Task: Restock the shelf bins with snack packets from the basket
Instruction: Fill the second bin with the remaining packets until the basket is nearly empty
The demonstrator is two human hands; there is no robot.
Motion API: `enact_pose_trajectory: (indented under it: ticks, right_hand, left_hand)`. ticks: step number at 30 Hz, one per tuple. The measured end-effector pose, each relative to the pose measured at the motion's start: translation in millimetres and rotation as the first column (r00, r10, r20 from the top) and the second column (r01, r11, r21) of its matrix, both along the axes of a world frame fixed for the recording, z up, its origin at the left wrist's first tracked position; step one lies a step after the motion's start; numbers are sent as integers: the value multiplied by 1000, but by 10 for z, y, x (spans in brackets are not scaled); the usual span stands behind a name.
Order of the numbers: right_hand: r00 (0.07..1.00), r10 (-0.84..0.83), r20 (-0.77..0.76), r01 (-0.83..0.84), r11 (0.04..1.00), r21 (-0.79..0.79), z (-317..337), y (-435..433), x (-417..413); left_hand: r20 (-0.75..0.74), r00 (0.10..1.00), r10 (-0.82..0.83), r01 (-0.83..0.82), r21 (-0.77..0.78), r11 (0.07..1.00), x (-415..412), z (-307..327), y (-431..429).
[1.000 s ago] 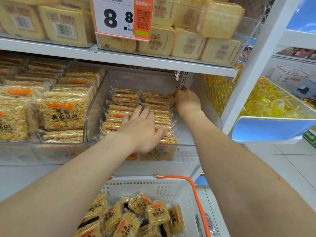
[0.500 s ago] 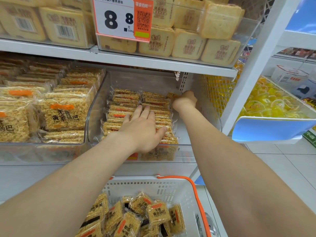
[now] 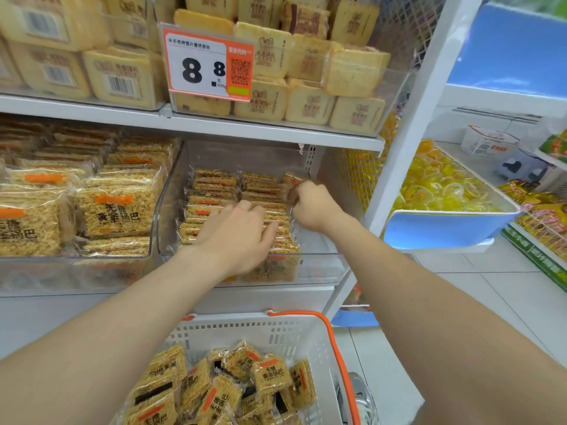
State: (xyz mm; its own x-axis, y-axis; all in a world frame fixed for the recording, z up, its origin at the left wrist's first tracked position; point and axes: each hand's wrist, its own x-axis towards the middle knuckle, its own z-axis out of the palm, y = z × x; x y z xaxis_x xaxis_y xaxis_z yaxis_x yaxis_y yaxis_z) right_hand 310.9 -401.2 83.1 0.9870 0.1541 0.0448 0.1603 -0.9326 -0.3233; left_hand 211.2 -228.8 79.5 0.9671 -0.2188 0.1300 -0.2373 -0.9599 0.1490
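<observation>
In the head view our left hand point(image 3: 242, 237) lay flat, fingers straight, on the snack packets point(image 3: 214, 191) inside the clear bin point(image 3: 320, 266). Our right hand point(image 3: 313, 207) clenched a single packet point(image 3: 293, 178) at the bin's back right. Below the bin, the basket point(image 3: 276, 335) held loose packets point(image 3: 271, 375).

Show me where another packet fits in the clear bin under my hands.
Bare floor strip between the packet rows and the bin's right wall, in front of the right hand gripping a packet. Left bin is packed full.
</observation>
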Motion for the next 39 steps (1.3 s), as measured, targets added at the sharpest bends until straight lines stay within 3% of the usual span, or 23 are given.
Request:
enact_pose_trajectory:
  ticks: [4, 6, 9, 11, 13, 15, 18, 21, 25, 29, 34, 39]
  right_hand:
    - [916, 146, 373, -98, 985, -145, 98, 32, -622]
    - [886, 261, 384, -186, 957, -223, 185, 69, -960]
    - [885, 397, 244, -323, 900, -294, 141, 112, -1313]
    - [877, 459, 139, -395, 856, -334, 16, 150, -1468]
    - [872, 489, -38, -465, 799, -382, -166, 171, -1536]
    - [860, 446, -247, -510, 769, -387, -421, 192, -1511]
    - [785, 334, -521, -565, 731, -382, -910, 171, -1411]
    - [744, 251, -620, -580, 703, -411, -1435, 64, -1313]
    - [777, 99, -621, -407, 832, -377, -2081, -21, -1295]
    - [771, -85, -631, -73, 973, -221, -2609, 6, -1434]
    - [719, -236, -654, 189, 972, -142, -3011, 51, -1550]
    - [749, -283, -599, 228, 959, -168, -3282, 158, -1635]
  left_hand:
    - [107, 993, -46, 46, 5, 999, -281, 50, 42]
    - [176, 981, -78, 76, 19, 997, -424, 95, 55]
    - [143, 985, -100, 95, 39, 995, -638, 159, 98]
    - [-4, 997, -83, 83, 45, 996, -771, 130, 132]
    - [-198, 976, -88, 123, 176, 977, -852, 42, 156]
    - [-390, 917, -82, 212, 303, 929, -862, -93, 168]
    - [-594, 804, -32, 297, 354, 887, -824, -329, 197]
    - [-678, 735, -18, 347, 352, 869, -750, -581, 185]
    - [-707, 706, -37, 358, 312, 880, -625, -910, 88]
    - [-723, 690, -20, 320, 280, 905, -584, -1105, -5]
    - [-754, 656, 11, 326, 297, 898, -595, -1305, 3]
    - [-766, 643, 3, 269, 229, 935, -600, -1416, 106]
